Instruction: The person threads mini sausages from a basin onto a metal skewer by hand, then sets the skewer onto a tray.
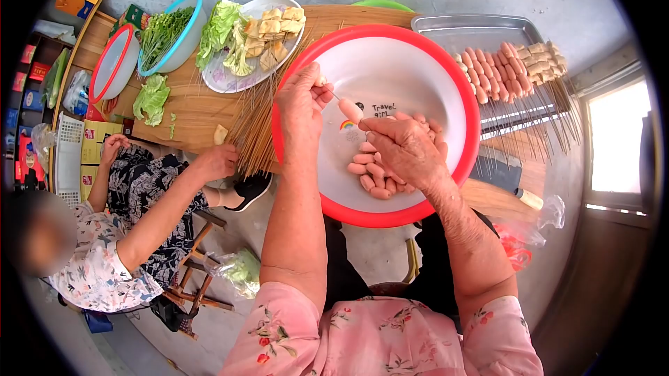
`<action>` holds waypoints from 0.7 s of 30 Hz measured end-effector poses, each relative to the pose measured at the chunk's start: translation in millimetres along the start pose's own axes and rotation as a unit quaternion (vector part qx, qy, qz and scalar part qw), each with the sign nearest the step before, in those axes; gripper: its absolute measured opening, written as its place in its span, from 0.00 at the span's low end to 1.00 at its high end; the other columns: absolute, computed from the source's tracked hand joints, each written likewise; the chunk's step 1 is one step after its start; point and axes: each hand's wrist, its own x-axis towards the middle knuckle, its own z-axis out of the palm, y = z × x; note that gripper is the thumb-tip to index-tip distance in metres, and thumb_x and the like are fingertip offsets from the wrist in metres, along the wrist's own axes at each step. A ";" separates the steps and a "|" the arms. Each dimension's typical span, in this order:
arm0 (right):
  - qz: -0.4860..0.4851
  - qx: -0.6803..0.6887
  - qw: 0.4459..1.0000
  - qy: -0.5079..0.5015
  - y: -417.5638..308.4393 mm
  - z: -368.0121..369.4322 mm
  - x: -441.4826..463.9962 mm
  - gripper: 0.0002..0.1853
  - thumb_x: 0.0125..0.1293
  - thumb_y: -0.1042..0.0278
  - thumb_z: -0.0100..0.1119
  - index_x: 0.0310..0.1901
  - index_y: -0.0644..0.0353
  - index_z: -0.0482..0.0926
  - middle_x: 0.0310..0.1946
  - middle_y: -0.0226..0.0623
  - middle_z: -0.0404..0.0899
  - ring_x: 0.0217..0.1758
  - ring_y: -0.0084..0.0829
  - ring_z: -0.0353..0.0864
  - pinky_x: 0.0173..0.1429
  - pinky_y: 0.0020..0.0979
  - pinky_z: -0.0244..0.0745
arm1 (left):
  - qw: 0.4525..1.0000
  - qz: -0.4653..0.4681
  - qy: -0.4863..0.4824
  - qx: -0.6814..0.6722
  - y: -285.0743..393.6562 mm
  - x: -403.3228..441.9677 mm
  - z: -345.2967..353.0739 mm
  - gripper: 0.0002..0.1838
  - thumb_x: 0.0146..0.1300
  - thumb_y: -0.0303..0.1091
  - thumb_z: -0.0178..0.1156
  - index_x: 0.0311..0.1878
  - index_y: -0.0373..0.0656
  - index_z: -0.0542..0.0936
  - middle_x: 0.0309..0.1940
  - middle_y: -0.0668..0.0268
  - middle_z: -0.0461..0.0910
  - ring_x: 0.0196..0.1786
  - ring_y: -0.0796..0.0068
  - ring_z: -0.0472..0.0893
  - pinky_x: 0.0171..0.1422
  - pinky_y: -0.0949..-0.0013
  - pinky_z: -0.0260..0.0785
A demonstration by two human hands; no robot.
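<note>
Head cam has the left hand (303, 108) closed round a thin stick (336, 96), and the right hand (404, 153) pinching one end of a short sausage (350, 110) — the stick seems to meet the other end. That sausage is up over the red-rimmed basin (471, 118), which juts past the tabletop's (185, 112) near edge.

For doing this bit well, I'd line the stick up with the sausage's long axis, hold it close to the entry and push slowly with a slight twist, so the point doesn't break out the side. Fingertips off the exit line too, or you'd get jabbed.

Texture-wise, the sausage pile (376, 167) in the basin is smooth, pink and round-ended, so probably a bit slippery. Basin looks like plastic, white inside. Loose sticks (254, 132) fan out toward the tabletop's near edge, left of the basin — straight, likely bamboo. Shiny metal tray (481, 24) at the tabletop's right end carries neat rows of skewered sausages (491, 73). Crinkly lettuce (221, 27) sits on an oval plate (223, 83) by the far edge.
</note>
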 end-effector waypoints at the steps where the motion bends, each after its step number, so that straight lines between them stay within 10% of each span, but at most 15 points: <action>1: 0.000 0.021 1.000 0.008 0.6 1.2 1.2 0.10 0.62 0.73 0.49 0.40 0.63 0.79 0.14 0.36 0.75 0.19 0.25 0.76 0.29 0.28 0.70 | 1.000 -0.001 -0.011 0.011 -1.0 -2.5 2.3 0.08 0.60 0.36 0.62 0.30 0.43 0.76 0.22 0.70 0.74 0.24 0.77 0.76 0.30 0.77 0.70; 21: 0.021 0.046 0.995 0.086 7.5 14.1 3.1 0.09 0.65 0.69 0.50 0.37 0.63 0.79 0.18 0.43 0.77 0.19 0.35 0.79 0.29 0.33 0.72 | 0.999 0.009 -0.024 -0.018 -10.3 -21.3 21.5 0.10 0.61 0.36 0.60 0.31 0.39 0.75 0.23 0.68 0.74 0.29 0.71 0.79 0.34 0.71 0.73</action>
